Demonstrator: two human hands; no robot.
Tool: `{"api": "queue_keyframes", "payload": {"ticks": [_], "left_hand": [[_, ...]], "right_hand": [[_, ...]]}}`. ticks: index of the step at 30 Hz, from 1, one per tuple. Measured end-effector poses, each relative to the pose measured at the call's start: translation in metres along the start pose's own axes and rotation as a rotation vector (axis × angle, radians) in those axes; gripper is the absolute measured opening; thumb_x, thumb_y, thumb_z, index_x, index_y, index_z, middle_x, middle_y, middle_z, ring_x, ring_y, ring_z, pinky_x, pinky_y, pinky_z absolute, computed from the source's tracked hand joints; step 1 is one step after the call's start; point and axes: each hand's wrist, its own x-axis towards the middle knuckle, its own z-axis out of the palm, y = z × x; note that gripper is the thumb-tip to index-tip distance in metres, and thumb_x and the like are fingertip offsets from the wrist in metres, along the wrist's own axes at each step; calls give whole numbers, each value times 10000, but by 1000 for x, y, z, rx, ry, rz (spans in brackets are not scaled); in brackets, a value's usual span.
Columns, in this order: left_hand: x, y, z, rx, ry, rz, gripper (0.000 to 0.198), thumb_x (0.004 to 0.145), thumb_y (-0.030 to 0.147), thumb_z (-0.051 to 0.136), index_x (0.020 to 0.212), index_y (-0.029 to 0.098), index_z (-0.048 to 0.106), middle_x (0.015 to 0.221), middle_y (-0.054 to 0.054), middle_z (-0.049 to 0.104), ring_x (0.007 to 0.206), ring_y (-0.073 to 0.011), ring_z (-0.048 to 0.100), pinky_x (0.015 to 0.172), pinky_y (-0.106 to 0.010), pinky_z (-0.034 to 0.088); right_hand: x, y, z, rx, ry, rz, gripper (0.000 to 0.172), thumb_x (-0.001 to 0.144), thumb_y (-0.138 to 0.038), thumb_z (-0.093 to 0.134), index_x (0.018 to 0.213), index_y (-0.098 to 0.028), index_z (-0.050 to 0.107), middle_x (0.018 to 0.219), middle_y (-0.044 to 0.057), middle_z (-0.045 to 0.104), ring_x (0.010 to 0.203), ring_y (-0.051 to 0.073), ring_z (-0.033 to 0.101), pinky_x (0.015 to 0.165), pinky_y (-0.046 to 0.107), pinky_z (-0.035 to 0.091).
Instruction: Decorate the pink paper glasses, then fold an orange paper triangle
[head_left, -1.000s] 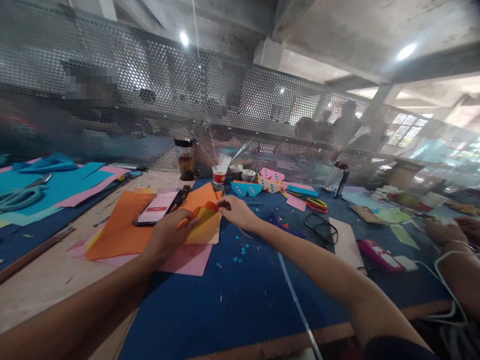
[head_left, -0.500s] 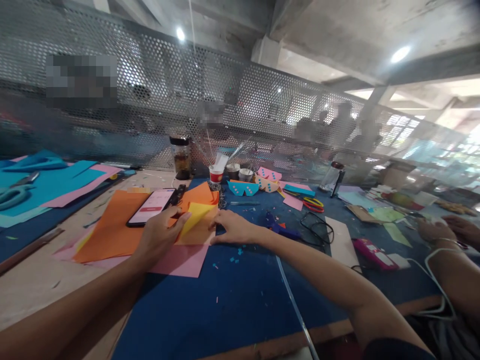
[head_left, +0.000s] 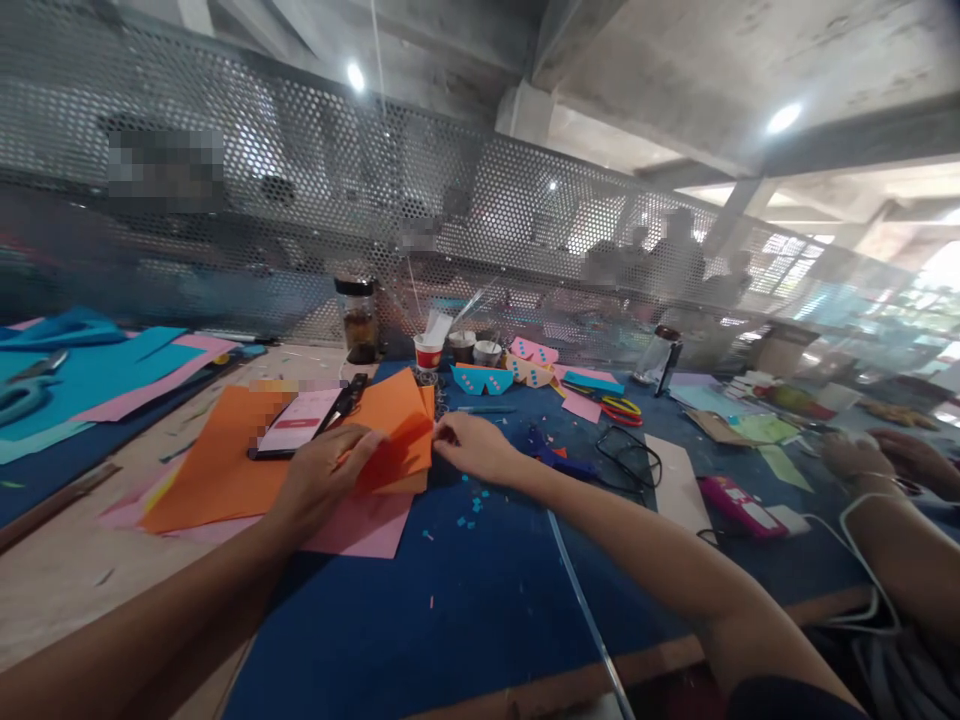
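My left hand (head_left: 326,475) is closed on the left part of a small stack of folded orange paper (head_left: 394,405), thumb on top. At the stack's right edge, my right hand (head_left: 474,445) has its fingertips pinched together on the paper's edge. The upper orange sheet is slightly raised and bent, with a shadow across it. Beneath lie a pink sheet (head_left: 367,535) and a larger orange sheet (head_left: 217,460). A phone (head_left: 300,420) with a lit screen rests on the larger orange sheet, beside a black-handled tool (head_left: 345,400) that I cannot identify.
Blue and pink sheets with scissors (head_left: 30,385) lie at left. Behind stand a jar (head_left: 358,325), paper cups (head_left: 429,352) and paper masks (head_left: 481,378). A glue gun (head_left: 559,455), black cable (head_left: 630,460) and magenta device (head_left: 742,505) lie right, near another person's hands (head_left: 859,460).
The yellow sheet that showed between my hands is now covered by orange paper. My right hand's fingers have drawn closer together, and the view has shifted slightly.
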Motion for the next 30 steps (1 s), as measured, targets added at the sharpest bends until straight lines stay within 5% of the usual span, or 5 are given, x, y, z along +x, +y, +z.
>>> {"api": "queue_keyframes", "payload": {"ticks": [5,10,12,17,30], "left_hand": [[2,-12,9,13,45,43,330,992,487,532,941,261,766,1040,-77,853,1001,-276,792,937,-385,590],[1,-18,16,55,35,95,203,929,329,549,908,277,744,998,-60,845,978,-270,795,920,-399,600],[0,-17,16,77,28,99,191,940,313,547,915,265,731,998,-73,842,977,-284,794,910,-413,602],[-1,-18,17,141,4,77,264,929,263,567,1148,261,715,1113,-100,853,1042,-334,799,905,-456,609],[-1,-39,20,284,-36,56,368,910,326,619,1269,262,665,1258,-145,787,1141,-371,754,914,-445,573]], "right_hand": [[4,-1,-9,8,172,48,252,1010,-165,622,1256,-212,645,1287,69,698,897,163,691,902,339,536],[17,-11,-3,25,54,-179,414,987,-105,669,1374,-251,657,1515,92,632,1050,171,719,1022,340,542],[23,-14,3,-3,18,-178,342,974,-84,689,1282,-229,715,1424,92,706,1154,200,711,1043,331,528],[33,-14,10,-31,13,-135,181,968,-51,680,1021,-194,778,1050,54,809,980,190,739,899,294,529],[31,-28,-1,-75,6,-199,138,1019,-74,660,1018,-177,752,1143,95,791,1114,208,716,1000,316,511]]}}
